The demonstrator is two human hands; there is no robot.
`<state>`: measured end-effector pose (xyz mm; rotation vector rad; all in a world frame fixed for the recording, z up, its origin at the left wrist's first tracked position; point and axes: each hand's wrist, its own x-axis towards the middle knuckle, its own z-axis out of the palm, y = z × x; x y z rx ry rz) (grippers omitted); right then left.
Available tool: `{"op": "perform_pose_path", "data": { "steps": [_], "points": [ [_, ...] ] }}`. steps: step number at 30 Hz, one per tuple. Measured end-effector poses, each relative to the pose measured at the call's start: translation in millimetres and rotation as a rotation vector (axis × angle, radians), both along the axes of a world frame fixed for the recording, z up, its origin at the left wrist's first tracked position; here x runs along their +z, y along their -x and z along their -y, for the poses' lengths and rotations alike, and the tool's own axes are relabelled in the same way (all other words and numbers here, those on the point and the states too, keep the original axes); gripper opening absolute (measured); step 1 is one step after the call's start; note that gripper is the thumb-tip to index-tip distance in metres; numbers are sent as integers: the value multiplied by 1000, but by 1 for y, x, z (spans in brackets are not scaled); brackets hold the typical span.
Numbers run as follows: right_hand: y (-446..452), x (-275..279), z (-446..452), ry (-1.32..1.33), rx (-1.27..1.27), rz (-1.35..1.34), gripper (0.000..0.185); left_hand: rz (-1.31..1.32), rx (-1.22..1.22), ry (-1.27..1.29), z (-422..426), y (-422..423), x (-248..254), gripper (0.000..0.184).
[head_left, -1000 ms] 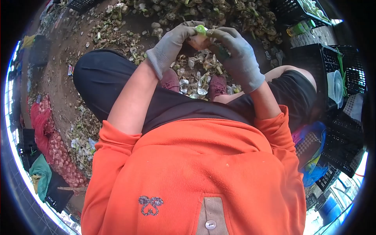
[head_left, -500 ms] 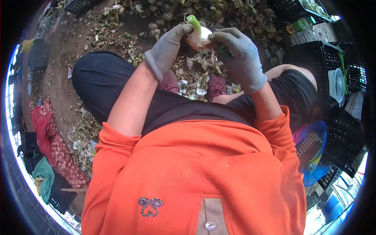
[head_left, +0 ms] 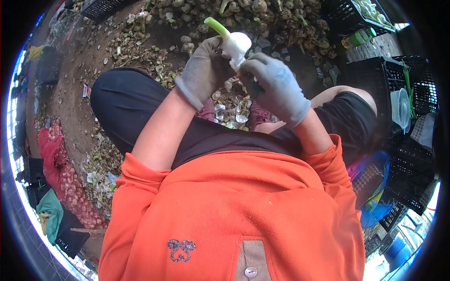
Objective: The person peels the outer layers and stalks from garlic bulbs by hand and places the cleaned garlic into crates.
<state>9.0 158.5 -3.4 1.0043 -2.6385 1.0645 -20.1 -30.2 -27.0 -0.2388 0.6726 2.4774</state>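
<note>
A white garlic bulb (head_left: 238, 44) with a short cut green stem is held out above my feet. My left hand (head_left: 205, 70), in a grey work glove, grips the bulb from its left side, with the stem pointing up and left. The gloved right hand (head_left: 276, 84) is closed at the bulb's lower side, pinching a strip of loose garlic skin (head_left: 237, 63). Something dark green shows under the right fingers; I cannot make out what it is. Most of the left fingertips are hidden behind the bulb.
A heap of unpeeled garlic bulbs (head_left: 281, 21) lies ahead, with skins (head_left: 140, 56) scattered on the dirt floor. A black crate (head_left: 365, 16) of peeled bulbs stands far right, near more crates (head_left: 375, 75) and a clear plastic tub (head_left: 401, 105). Red net sacks (head_left: 75, 187) lie left.
The bulb has tipped, its stem now leaning further left, and its outside is whiter. My right hand has moved down and left, drawing skin from the bulb.
</note>
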Motion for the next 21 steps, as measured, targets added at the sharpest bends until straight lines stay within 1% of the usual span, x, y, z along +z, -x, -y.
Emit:
{"op": "perform_pose_path", "data": {
  "steps": [2,3,4,5,6,7,8,9,11,12,13,14,15,18,19,21],
  "points": [
    [5,1,-2,217,-65,-71,13,-175,-109,-206,12,14,-30,42],
    [8,2,-5,323,-96,-108,13,-190,-106,-65,10,9,-18,44],
    [10,4,-12,419,-118,-15,13,-203,-103,74,4,-3,4,46],
    [9,9,-14,678,-148,327,14,-215,-102,213,-1,-11,18,48],
    [5,18,-17,931,-178,675,17,-250,-133,220,-2,-15,21,53],
    [4,29,-23,945,-241,802,23,-284,-165,226,-3,-19,22,59],
    [4,27,-24,974,-207,800,23,-316,-196,234,-4,-20,22,65],
    [4,23,-24,1003,-171,801,23,-321,-209,266,-5,-19,23,63],
    [4,19,-18,1092,-76,822,22,-261,-202,186,-4,-15,13,61],
    [4,18,-17,1039,-56,828,22,-233,-197,147,-4,-14,12,60],
    [4,16,-16,987,-36,830,21,-217,-114,151,-13,-16,14,55],
    [4,15,-16,934,-17,831,21,-190,-100,163,-12,-15,13,53],
    [3,15,-14,763,-79,770,19,-164,-85,174,-9,-13,11,52],
    [5,7,-14,712,-16,876,18,-122,-45,260,-6,-11,3,49],
    [6,5,-16,687,1,861,20,-114,-32,296,-6,-10,2,49],
    [6,8,-20,794,1,926,21,-125,-29,354,-5,-11,4,50]
  ]
}}
